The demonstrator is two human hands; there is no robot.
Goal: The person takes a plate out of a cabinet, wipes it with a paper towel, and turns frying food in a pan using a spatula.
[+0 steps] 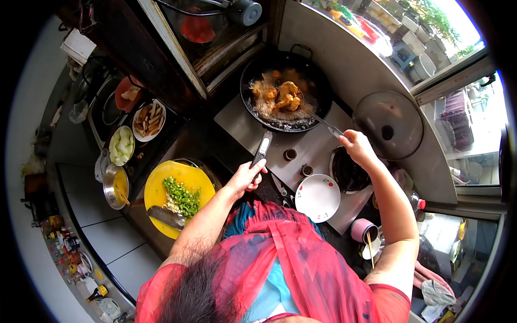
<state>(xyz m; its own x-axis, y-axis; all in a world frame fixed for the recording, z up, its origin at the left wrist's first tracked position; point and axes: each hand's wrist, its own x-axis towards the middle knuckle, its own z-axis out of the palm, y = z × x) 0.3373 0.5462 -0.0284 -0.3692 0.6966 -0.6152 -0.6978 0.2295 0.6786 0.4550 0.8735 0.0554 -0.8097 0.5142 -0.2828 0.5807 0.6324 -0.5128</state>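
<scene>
While left hand (246, 177) grips the 12-o'clock wok handle (264, 144) and right hand (357, 148) a ladle (327, 125), one jerk could slop bubbling oil (263, 111).

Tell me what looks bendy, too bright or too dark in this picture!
Head view: the image is round with black corners, and the grey wall panel bows into a curve; head view: the window at the right glares nearly white in places; head view: the wooden post is in deep shadow, but the food in the wok shows fairly clearly.
</scene>
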